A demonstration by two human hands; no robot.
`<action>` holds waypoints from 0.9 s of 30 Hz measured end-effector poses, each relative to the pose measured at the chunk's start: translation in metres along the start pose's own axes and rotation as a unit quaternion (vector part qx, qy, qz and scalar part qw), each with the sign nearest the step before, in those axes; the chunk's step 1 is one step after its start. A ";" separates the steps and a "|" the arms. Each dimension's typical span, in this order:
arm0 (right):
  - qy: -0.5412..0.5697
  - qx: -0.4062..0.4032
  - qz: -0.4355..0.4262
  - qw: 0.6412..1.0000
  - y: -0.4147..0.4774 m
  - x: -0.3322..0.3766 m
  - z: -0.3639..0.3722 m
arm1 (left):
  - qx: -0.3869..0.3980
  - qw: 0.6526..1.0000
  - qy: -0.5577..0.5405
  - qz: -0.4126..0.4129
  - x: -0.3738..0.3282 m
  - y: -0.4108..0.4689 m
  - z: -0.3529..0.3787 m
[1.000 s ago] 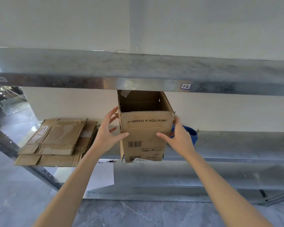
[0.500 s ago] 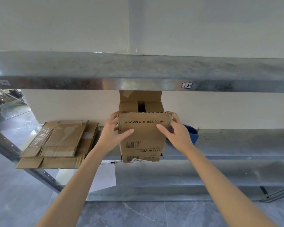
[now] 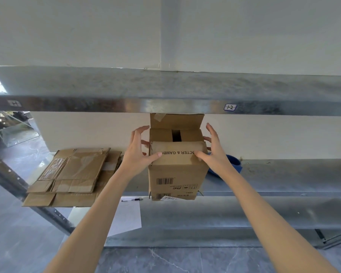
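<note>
Since the earlier frame the front flap (image 3: 177, 152) of the box (image 3: 177, 174) has been bent back over the top, and the fingers of both hands have lifted and fanned out.

Left hand (image 3: 138, 152): thumb pressed on the left end of the front flap, fingers spread alongside the upper left corner of the box, forefinger raised clear. Right hand (image 3: 213, 152): thumb pressed on the right end of the same flap, fingers spread beside the upper right corner. Neither hand closes round anything.

The box stands upright at the front edge of the middle shelf (image 3: 283, 174), directly under the upper shelf (image 3: 106, 103). Its two side flaps (image 3: 159, 134) lie folded inward with a dark gap between them. The rear flap (image 3: 177, 120) stands up, reaching the upper shelf's edge. Print on the box reads upside down. A loose barcode label (image 3: 168, 198) sticks out at its base.

To the left on the same shelf lies a stack of flattened cardboard (image 3: 73, 174), overhanging the edge. A blue object (image 3: 232, 164) sits just behind the right hand, partly hidden. A pen (image 3: 132, 199) rests on a sheet of paper (image 3: 126, 215) on the lower shelf. A small tag (image 3: 230, 107) marks the upper shelf's front.
</note>
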State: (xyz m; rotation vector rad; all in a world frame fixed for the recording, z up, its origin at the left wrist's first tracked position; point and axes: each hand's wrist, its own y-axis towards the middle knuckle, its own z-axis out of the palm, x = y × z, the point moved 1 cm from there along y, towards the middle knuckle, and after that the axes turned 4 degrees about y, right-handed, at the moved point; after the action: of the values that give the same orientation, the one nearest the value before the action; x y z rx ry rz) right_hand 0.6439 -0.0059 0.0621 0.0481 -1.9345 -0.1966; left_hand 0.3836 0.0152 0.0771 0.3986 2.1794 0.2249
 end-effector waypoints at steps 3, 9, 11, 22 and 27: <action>-0.010 0.001 -0.004 1.000 -0.003 -0.001 0.000 | 0.040 0.999 0.010 0.010 0.002 0.002 -0.004; -0.054 -0.004 -0.036 0.998 -0.007 0.003 -0.009 | 0.072 0.996 0.008 0.052 0.000 0.000 -0.005; -0.047 -0.005 -0.038 0.998 -0.009 0.003 -0.012 | 0.060 0.996 0.004 0.059 -0.001 0.000 -0.005; -0.059 0.058 -0.015 0.996 -0.006 0.001 0.005 | 0.027 0.999 -0.009 0.040 0.013 -0.001 -0.010; 0.008 0.066 -0.015 0.998 -0.007 -0.008 0.023 | 0.044 0.998 0.030 0.030 0.012 0.006 -0.020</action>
State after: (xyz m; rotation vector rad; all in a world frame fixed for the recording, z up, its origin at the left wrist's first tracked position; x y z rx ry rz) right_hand 0.6253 -0.0096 0.0459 0.1650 -1.9289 -0.0883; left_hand 0.3623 0.0248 0.0822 0.5131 2.2433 0.1771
